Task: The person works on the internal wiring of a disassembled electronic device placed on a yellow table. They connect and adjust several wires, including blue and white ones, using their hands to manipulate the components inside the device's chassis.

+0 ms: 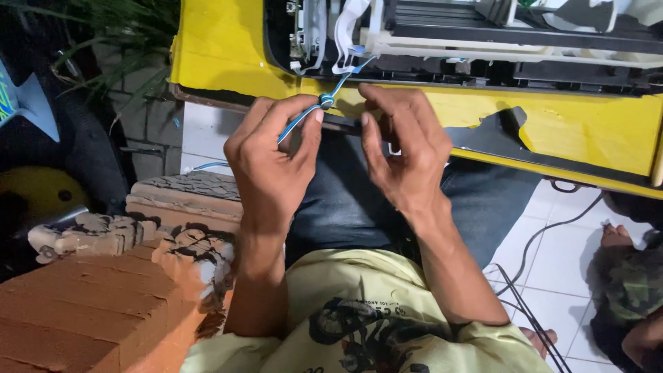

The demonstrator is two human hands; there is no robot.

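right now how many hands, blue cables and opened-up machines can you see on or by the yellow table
hands: 2, left hand and right hand
blue-and-white cable: 1
opened machine: 1
yellow table: 1
total: 5

Bright light from above and ahead, dark at the left edge, picture fairly sharp.

The glossy yellow painted tabletop (228, 48) is strongly lit and shines with soft glare, and the white floor tiles (552, 262) at lower right are evenly bright. The left hand (273, 162) and right hand (400, 155) are well lit on their backs, with shade in the gap between them over the dark blue denim lap (345, 207). The upper left corner, around the thin green plant leaves (110, 34), falls into deep shadow with little detail. The thin blue and white twisted wire (311, 114) is slightly soft, and the edges look mildly stretched.
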